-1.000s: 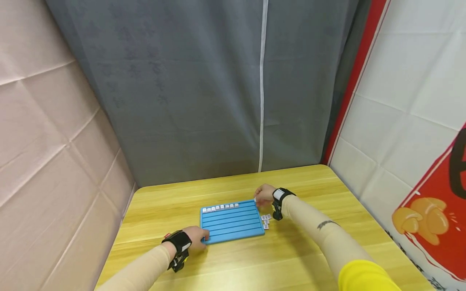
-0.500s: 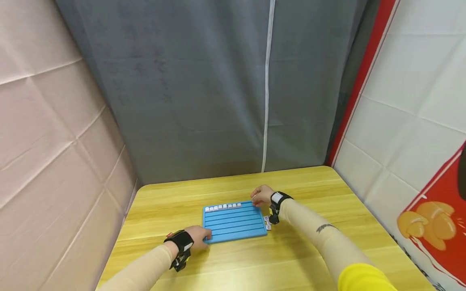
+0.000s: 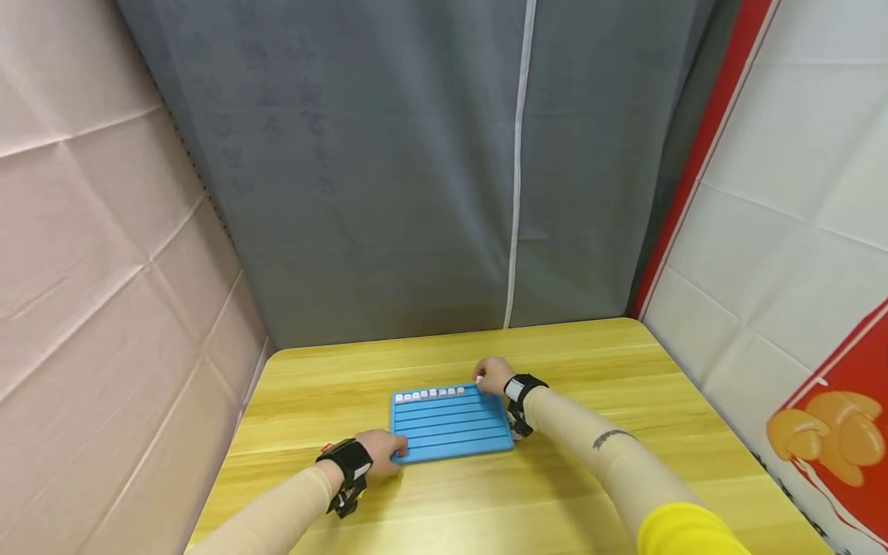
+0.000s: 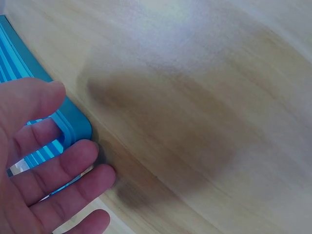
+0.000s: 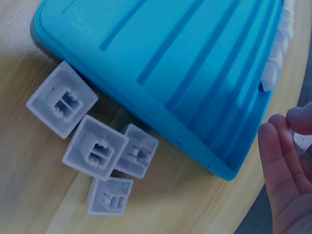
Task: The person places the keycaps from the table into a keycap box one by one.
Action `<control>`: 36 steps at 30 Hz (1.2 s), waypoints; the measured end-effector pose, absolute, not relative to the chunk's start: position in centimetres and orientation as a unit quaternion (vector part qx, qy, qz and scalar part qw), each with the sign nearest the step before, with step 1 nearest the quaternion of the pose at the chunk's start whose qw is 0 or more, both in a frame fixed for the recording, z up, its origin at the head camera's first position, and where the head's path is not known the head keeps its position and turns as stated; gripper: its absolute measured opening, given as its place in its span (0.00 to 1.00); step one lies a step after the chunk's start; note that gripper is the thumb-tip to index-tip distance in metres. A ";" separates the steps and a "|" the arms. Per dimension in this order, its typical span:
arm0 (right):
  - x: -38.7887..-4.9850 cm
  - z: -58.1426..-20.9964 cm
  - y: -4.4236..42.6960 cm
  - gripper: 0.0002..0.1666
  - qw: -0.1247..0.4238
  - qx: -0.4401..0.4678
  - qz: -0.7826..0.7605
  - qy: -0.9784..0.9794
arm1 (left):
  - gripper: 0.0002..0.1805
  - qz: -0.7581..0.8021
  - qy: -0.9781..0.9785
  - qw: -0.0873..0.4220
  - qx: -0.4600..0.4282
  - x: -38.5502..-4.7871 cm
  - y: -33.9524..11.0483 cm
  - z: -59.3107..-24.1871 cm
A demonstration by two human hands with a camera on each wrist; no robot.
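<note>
A blue ridged tray (image 3: pixel 451 426) lies on the table, with a row of several white keycaps (image 3: pixel 430 395) along its far groove. My left hand (image 3: pixel 378 452) holds the near left corner, its thumb and index finger on the rim (image 4: pixel 78 119) in the left wrist view. Over the far right corner, my right hand (image 3: pixel 494 376) pinches one white keycap (image 5: pixel 302 140), which the fingers partly cover in the right wrist view. Several loose keycaps (image 5: pixel 96 147) lie hollow side up beside the tray's right edge.
The yellow wood-grain table (image 3: pixel 333 378) meets a grey curtain (image 3: pixel 388 193) behind. A pale fabric wall (image 3: pixel 118 308) stands at the left and a white one with red print (image 3: pixel 735 231) at the right.
My right hand has moved a little left along the tray's far edge, with the keycap in its fingers. My left hand stays on the corner. The head view has shifted slightly.
</note>
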State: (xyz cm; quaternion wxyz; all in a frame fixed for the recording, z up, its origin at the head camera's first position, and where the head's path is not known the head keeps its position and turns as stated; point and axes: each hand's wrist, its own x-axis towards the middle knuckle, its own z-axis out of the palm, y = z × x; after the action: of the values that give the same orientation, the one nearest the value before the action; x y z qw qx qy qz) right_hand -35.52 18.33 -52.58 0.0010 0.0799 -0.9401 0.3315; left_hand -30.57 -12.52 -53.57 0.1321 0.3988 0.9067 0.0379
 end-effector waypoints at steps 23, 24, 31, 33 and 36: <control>-35.0 -54.4 17.6 0.05 0.013 0.123 0.189 -0.974 | 0.11 0.040 0.905 0.139 0.399 -30.0 -12.1 -54.1; -34.9 -54.5 17.5 0.05 0.014 0.123 0.186 -0.975 | 0.11 0.040 0.905 0.139 0.400 -29.9 -12.1 -54.2; -34.2 -54.8 17.0 0.07 0.034 0.131 0.145 -0.980 | 0.11 0.043 0.905 0.134 0.402 -29.7 -12.4 -54.6; -34.1 -54.7 16.9 0.06 0.040 0.131 0.140 -0.981 | 0.11 0.043 0.905 0.134 0.401 -29.7 -12.4 -54.6; -34.0 -54.7 16.8 0.04 0.050 0.131 0.128 -0.982 | 0.11 0.042 0.906 0.135 0.400 -29.7 -12.4 -54.5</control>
State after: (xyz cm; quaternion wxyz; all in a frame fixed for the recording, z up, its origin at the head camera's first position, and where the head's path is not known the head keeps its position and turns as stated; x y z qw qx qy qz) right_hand -34.01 16.80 -54.66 0.0497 0.1311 -0.9818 0.1280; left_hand -29.72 -12.41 -54.52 0.1347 0.3999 0.9056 0.0422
